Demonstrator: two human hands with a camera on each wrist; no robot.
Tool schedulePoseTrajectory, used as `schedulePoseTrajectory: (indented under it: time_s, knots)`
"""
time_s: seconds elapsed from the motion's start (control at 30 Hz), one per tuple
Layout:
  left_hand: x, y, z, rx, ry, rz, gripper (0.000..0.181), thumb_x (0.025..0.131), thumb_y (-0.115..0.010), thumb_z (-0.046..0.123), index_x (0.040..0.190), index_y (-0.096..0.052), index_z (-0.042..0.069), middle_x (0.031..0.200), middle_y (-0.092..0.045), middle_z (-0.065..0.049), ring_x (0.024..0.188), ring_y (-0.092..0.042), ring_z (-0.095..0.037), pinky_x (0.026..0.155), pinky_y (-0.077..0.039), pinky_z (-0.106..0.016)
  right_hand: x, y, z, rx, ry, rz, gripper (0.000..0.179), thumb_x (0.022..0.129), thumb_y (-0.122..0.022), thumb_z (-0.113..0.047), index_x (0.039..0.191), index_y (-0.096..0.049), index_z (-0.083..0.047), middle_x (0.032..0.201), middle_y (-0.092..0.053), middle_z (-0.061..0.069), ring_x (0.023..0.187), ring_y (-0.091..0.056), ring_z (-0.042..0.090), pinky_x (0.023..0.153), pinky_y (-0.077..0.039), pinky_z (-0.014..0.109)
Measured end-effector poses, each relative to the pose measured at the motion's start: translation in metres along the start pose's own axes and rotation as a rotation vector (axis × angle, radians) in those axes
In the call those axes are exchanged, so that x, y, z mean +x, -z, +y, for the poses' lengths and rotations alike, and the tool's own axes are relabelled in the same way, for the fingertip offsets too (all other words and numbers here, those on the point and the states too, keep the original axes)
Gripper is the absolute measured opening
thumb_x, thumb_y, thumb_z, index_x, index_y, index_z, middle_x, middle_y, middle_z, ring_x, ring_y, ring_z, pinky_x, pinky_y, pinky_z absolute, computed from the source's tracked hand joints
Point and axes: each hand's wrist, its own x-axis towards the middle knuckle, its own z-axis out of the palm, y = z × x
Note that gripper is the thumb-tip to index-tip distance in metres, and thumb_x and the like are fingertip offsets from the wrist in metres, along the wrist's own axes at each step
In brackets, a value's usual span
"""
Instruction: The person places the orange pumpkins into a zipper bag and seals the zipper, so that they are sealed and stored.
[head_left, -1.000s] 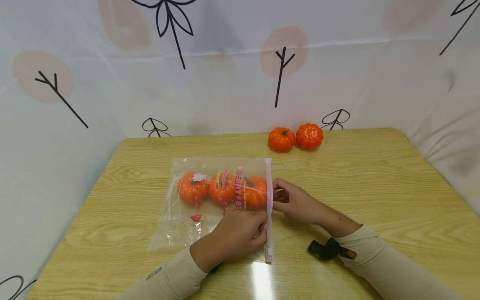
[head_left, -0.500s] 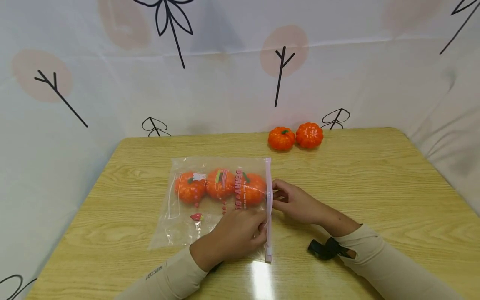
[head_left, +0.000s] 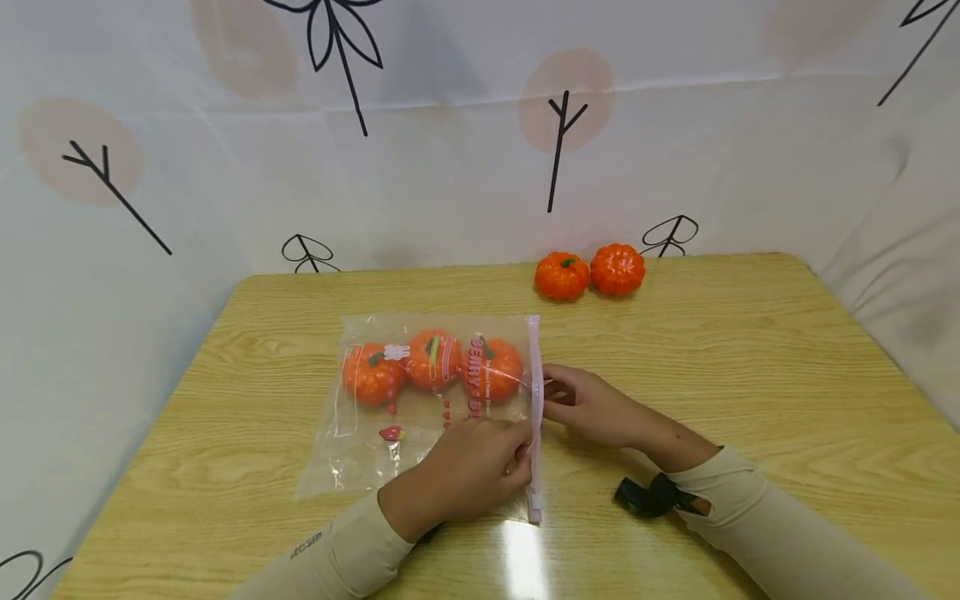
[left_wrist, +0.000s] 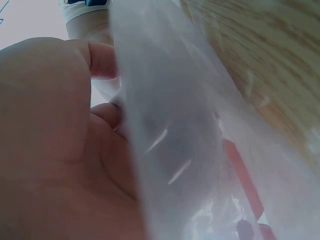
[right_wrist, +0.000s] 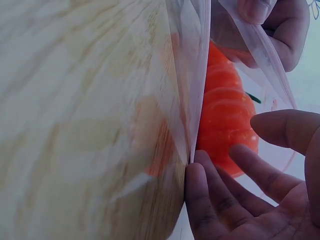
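A clear zip bag with a pink zip edge and berry print lies on the table. Three small orange pumpkins sit in it: one at the left, one in the middle and one nearest the mouth. My left hand grips the bag's edge at the mouth; in the right wrist view its thumb lifts the upper layer. My right hand is at the mouth from the right, its fingers extended along the lower layer toward a pumpkin.
Two more orange pumpkins stand at the table's back edge, one with a green stem showing and one beside it. A printed white cloth hangs behind the wooden table. A black strap is at the right wrist.
The three pumpkins have slid left and toward the back inside the bag, away from its mouth. Both hands have stayed nearly in place.
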Motion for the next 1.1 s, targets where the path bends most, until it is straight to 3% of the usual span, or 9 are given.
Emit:
schedulePoseTrajectory:
  time_s: [0.4,0.67,0.87,1.1]
  knots:
    - [0.0006,0.0001,-0.0003,-0.01,0.03,-0.027,0.019,0.086,-0.061,0.023,0.073,-0.047,0.022,0.061,-0.038,0.014,0.053,-0.038,-0.004,0.049,-0.029,-0.021,0.0005,0.0003,0.0018,0.013,0.024,-0.041,0.04,0.1,-0.059,-0.02,0.137,-0.055,-0.007,0.131,-0.063,0.013,0.125,-0.058,0.033,0.105,-0.046,0.05]
    - [0.0,-0.0009,-0.0011,-0.039,0.082,-0.076,0.021,0.089,-0.061,0.025,0.073,-0.047,0.023,0.062,-0.041,0.013,0.054,-0.04,-0.005,0.048,-0.029,-0.023,-0.001,-0.0015,0.0002,-0.018,0.048,-0.079,0.047,0.101,-0.059,-0.022,0.146,-0.049,-0.011,0.147,-0.053,0.011,0.136,-0.05,0.033,0.107,-0.045,0.05]
    - [-0.0007,-0.001,-0.0013,-0.052,0.108,-0.101,0.022,0.091,-0.06,0.027,0.073,-0.048,0.024,0.064,-0.043,0.013,0.056,-0.042,-0.006,0.051,-0.031,-0.025,-0.001,-0.0028,-0.0008,-0.04,0.092,-0.091,0.041,0.101,-0.058,-0.018,0.141,-0.053,-0.008,0.143,-0.056,0.011,0.135,-0.049,0.03,0.107,-0.045,0.049]
    - [-0.0009,-0.0024,-0.0013,-0.043,0.119,-0.111,0.023,0.092,-0.059,0.029,0.073,-0.048,0.025,0.065,-0.044,0.014,0.056,-0.043,-0.006,0.05,-0.031,-0.025,-0.0008,-0.0028,0.0002,-0.06,0.084,-0.071,0.036,0.101,-0.057,-0.016,0.136,-0.057,-0.006,0.138,-0.059,0.012,0.132,-0.052,0.031,0.106,-0.046,0.047]
